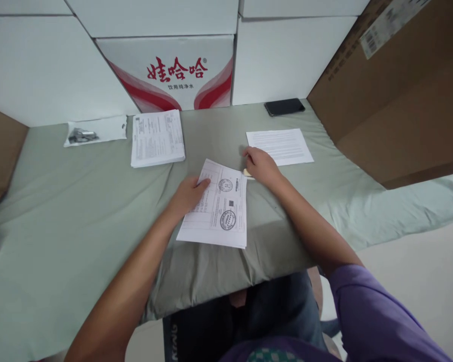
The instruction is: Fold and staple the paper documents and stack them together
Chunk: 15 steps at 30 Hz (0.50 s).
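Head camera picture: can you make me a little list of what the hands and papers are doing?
left hand: pressing the left edge of the stamped paper
right hand: over a small pale object, too hidden to identify
paper stack: far left of the hands
single sheet: beside the right hand
phone: by the white boxes
surface: green cloth

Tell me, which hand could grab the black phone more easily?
Probably the right hand. It rests beside the single sheet, on the same side as the black phone at the table's far edge. The left hand is farther off, pressing down the stamped paper.
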Each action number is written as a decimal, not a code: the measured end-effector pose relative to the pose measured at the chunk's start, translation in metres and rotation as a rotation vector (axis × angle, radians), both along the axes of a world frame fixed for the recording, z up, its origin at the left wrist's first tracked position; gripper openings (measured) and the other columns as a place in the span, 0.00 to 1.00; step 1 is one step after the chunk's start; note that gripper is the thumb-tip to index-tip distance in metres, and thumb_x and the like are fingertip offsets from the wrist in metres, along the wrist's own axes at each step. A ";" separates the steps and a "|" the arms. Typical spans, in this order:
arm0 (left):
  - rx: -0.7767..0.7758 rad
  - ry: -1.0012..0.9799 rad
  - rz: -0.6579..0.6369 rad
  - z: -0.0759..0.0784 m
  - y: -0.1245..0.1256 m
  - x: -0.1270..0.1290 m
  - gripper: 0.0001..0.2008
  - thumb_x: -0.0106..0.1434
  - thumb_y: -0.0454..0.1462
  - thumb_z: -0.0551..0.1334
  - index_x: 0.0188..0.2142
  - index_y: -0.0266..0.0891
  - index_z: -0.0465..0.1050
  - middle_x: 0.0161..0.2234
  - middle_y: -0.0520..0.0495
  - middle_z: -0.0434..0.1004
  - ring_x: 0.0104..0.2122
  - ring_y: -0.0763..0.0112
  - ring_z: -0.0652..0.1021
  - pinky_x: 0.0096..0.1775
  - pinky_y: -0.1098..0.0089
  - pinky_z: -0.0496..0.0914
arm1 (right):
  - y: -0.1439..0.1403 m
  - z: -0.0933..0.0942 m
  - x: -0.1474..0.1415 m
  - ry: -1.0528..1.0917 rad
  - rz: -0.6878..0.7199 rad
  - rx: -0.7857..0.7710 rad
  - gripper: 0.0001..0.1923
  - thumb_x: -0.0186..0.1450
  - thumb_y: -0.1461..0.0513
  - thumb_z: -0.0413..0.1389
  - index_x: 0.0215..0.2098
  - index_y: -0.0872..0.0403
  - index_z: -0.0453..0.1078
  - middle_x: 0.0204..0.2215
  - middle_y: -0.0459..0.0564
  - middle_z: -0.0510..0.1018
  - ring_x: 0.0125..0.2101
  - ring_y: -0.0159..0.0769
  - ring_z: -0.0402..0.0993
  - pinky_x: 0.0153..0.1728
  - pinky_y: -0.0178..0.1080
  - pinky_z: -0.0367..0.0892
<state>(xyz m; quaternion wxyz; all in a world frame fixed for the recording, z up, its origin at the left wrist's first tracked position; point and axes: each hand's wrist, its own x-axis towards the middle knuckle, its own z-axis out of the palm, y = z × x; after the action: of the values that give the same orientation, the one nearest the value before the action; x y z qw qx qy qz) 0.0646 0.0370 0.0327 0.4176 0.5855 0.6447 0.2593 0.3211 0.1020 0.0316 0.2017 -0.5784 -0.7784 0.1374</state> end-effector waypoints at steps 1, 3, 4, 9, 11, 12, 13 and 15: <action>-0.004 0.028 -0.033 0.000 0.000 0.000 0.17 0.63 0.48 0.59 0.26 0.39 0.72 0.23 0.48 0.74 0.25 0.63 0.73 0.28 0.67 0.61 | 0.000 -0.001 0.000 -0.018 0.007 0.005 0.20 0.64 0.69 0.44 0.49 0.56 0.72 0.46 0.58 0.79 0.46 0.48 0.72 0.45 0.45 0.64; -0.002 0.074 -0.074 -0.001 0.000 -0.001 0.17 0.65 0.48 0.56 0.27 0.40 0.71 0.24 0.47 0.74 0.27 0.62 0.74 0.28 0.66 0.61 | 0.001 -0.001 -0.001 -0.054 0.012 0.007 0.20 0.65 0.68 0.44 0.50 0.55 0.71 0.46 0.58 0.79 0.47 0.49 0.72 0.45 0.46 0.64; 0.001 0.085 -0.078 -0.001 0.000 -0.001 0.18 0.65 0.49 0.56 0.27 0.40 0.71 0.24 0.47 0.74 0.27 0.62 0.74 0.28 0.66 0.61 | 0.001 -0.001 -0.001 -0.067 0.011 -0.001 0.20 0.65 0.68 0.44 0.50 0.55 0.71 0.46 0.58 0.79 0.47 0.49 0.72 0.45 0.46 0.64; -0.023 0.108 -0.087 -0.001 -0.001 -0.001 0.18 0.66 0.49 0.55 0.27 0.40 0.70 0.25 0.47 0.74 0.27 0.62 0.74 0.29 0.66 0.61 | 0.001 0.003 -0.002 -0.087 -0.001 -0.065 0.18 0.68 0.67 0.42 0.49 0.52 0.69 0.45 0.56 0.79 0.46 0.48 0.71 0.42 0.45 0.62; -0.008 0.121 -0.096 0.000 -0.001 0.000 0.17 0.66 0.48 0.55 0.28 0.40 0.71 0.26 0.47 0.75 0.27 0.62 0.75 0.30 0.65 0.62 | 0.000 0.005 -0.003 -0.133 0.006 -0.069 0.19 0.67 0.68 0.42 0.49 0.52 0.69 0.45 0.56 0.78 0.45 0.49 0.70 0.42 0.45 0.61; 0.005 0.131 -0.104 0.000 -0.001 0.000 0.17 0.66 0.48 0.55 0.29 0.40 0.71 0.27 0.46 0.76 0.28 0.62 0.75 0.30 0.65 0.62 | -0.001 0.006 -0.004 -0.166 0.008 -0.065 0.19 0.66 0.69 0.42 0.49 0.53 0.68 0.45 0.57 0.78 0.45 0.49 0.70 0.42 0.46 0.61; 0.015 0.143 -0.111 0.001 -0.001 0.000 0.17 0.67 0.48 0.54 0.29 0.40 0.72 0.27 0.46 0.76 0.29 0.61 0.76 0.31 0.65 0.62 | -0.001 0.007 -0.005 -0.202 0.009 -0.059 0.19 0.66 0.69 0.42 0.50 0.53 0.68 0.45 0.58 0.77 0.46 0.50 0.69 0.42 0.46 0.60; 0.023 0.166 -0.119 0.002 -0.002 0.001 0.17 0.67 0.48 0.54 0.30 0.40 0.72 0.28 0.45 0.77 0.30 0.60 0.76 0.31 0.65 0.63 | -0.003 0.009 -0.008 -0.266 0.009 -0.048 0.19 0.64 0.69 0.44 0.50 0.53 0.68 0.46 0.60 0.75 0.47 0.52 0.66 0.43 0.47 0.60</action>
<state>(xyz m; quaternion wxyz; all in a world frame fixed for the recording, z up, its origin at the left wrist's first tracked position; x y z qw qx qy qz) 0.0657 0.0354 0.0346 0.3705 0.6470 0.6382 0.1919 0.3135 0.0986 0.0407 0.0821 -0.5926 -0.7974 0.0790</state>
